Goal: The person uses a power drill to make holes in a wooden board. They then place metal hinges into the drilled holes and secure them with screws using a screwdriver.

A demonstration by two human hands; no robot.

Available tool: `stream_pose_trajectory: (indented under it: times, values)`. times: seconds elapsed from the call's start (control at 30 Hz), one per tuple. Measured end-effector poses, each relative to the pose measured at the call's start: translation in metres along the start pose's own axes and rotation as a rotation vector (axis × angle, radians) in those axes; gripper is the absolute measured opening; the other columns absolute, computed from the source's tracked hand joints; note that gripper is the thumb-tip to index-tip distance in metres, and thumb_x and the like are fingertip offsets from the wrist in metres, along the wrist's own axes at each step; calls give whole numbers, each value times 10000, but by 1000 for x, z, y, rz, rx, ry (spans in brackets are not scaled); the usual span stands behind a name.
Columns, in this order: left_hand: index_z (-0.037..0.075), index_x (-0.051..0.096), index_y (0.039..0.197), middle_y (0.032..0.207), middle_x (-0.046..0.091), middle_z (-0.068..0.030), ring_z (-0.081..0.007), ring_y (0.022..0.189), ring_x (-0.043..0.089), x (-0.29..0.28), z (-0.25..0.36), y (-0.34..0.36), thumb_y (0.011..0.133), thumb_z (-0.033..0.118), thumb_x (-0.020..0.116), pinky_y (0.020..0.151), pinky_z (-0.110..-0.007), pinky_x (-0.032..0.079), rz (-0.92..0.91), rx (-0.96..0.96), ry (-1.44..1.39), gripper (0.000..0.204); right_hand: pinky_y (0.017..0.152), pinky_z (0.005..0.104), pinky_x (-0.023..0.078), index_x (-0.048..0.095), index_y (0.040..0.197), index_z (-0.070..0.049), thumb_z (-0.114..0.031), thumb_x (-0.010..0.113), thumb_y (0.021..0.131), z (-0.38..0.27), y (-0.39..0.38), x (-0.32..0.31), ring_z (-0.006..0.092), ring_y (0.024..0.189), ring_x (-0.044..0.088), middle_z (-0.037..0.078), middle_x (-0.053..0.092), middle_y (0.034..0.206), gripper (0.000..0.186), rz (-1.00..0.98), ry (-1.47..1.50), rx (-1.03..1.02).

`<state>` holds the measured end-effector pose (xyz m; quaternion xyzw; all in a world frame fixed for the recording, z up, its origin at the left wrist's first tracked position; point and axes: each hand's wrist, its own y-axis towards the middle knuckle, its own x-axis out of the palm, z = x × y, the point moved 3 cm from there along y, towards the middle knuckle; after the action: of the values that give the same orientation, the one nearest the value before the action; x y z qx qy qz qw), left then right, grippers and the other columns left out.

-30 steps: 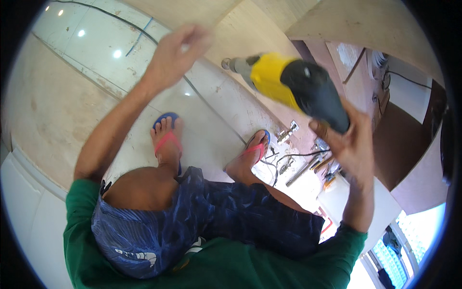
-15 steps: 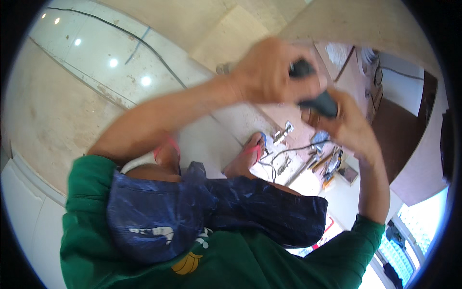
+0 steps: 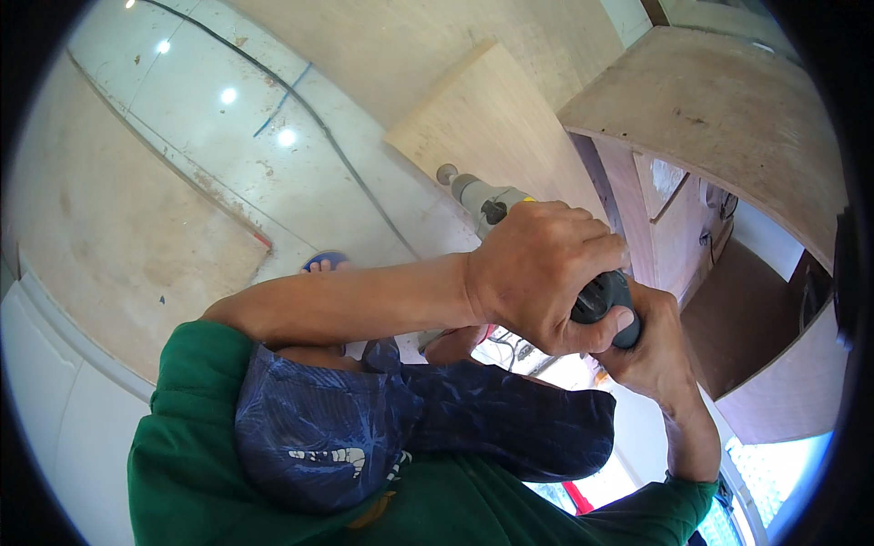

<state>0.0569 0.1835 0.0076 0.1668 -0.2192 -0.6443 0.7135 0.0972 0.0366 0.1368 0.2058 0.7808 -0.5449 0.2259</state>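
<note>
My left hand [image 3: 546, 273] is closed over the body of a power drill [image 3: 492, 207], which has a grey front housing, a little yellow and a black rear. My right hand [image 3: 642, 346] is closed on the black rear end, just under and right of my left thumb. The drill points up and leftward, with a round bit [image 3: 447, 174] at the edge of a light wooden board [image 3: 487, 109]; I cannot tell whether it touches. Most of the drill body is hidden under my fingers.
A wooden cabinet [image 3: 701, 118] with open compartments stands at the right. A large panel [image 3: 100, 209] lies at the left. A black cable [image 3: 337, 150] runs across the white tiled floor [image 3: 191, 91]. My sandalled foot [image 3: 323, 264] is below; cables [image 3: 514, 350] lie partly hidden behind my arm.
My left hand has moved right and down, from free in the air onto the drill. The drill and my right hand have moved lower, and the view has shifted.
</note>
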Motion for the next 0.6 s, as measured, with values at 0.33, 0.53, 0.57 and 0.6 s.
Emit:
stream_pose_trajectory:
  times: [0.33,0.53,0.57,0.6]
  values:
    - [48,686,876,787,699,-137,-337,716,715,6,0,-1,886,520,717,678,-436,568,91,5,-23,473,738,428,568,712,1039,-20,-97,836,723,3,-3,0,385,787,749,200,742,859,348,-6,-77,-5]
    - [28,708,929,847,729,-136,-324,740,724,5,-1,-6,868,521,725,687,-428,572,53,5,-13,496,756,425,585,718,1043,-30,-106,809,733,0,-3,3,397,823,764,195,748,873,332,-6,-47,-8]
    - [50,684,876,798,698,-126,-320,706,698,9,-1,-4,862,531,709,669,-427,552,99,8,-16,482,763,425,588,718,1044,-30,-109,806,735,0,-2,2,400,834,768,196,748,876,331,-2,-53,-21]
    - [61,671,849,775,683,-121,-318,691,685,10,-2,-5,858,535,701,660,-426,541,123,7,-17,475,769,425,591,719,1046,-30,-112,802,737,-1,-1,1,403,844,773,197,749,878,330,1,-58,-35]
